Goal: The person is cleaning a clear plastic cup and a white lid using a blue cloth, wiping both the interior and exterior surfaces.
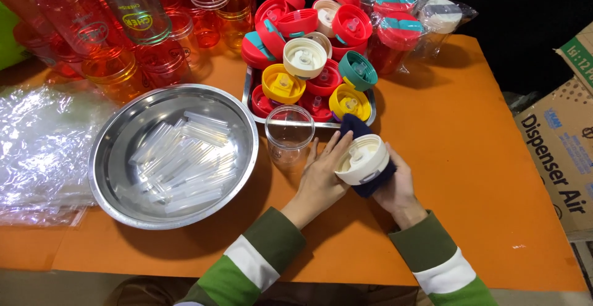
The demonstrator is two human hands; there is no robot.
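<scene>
Now both hands (pixel 361 182) hold cream lid (pixel 361 159) (cloth-wrapped).

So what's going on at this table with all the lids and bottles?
A person is holding a cream bottle lid over an orange table. The right hand cups it in a dark blue cloth, and the left hand steadies its side. In front sit a tray heaped with coloured lids, a clear plastic cup, a steel bowl of clear tubes, and upturned red and orange bottles.
</scene>
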